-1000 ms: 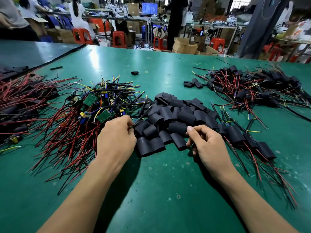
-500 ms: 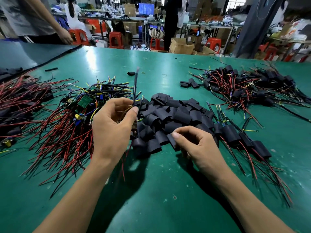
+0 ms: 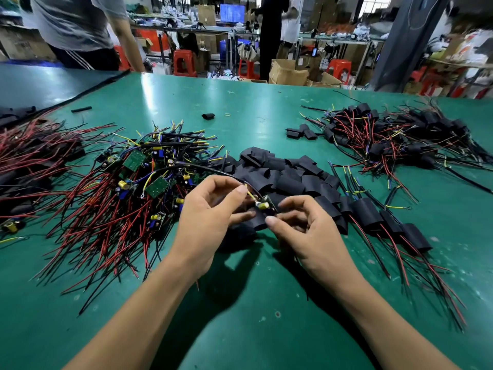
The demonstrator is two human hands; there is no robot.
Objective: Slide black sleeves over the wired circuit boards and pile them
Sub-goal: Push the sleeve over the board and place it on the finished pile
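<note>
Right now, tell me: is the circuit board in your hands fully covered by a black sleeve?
No, the circuit board shows bare between the left hand and right hand, its components exposed above the black sleeve.

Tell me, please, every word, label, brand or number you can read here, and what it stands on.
No text here can be read.
Blue monitor screen at the back: blurred.
Loose green circuit boards: pale markings, too small to read.
Small wired circuit board pinched by the left hand, at the black sleeve held by the right hand: nothing legible.
Brown cardboard boxes at the back: nothing legible.
</note>
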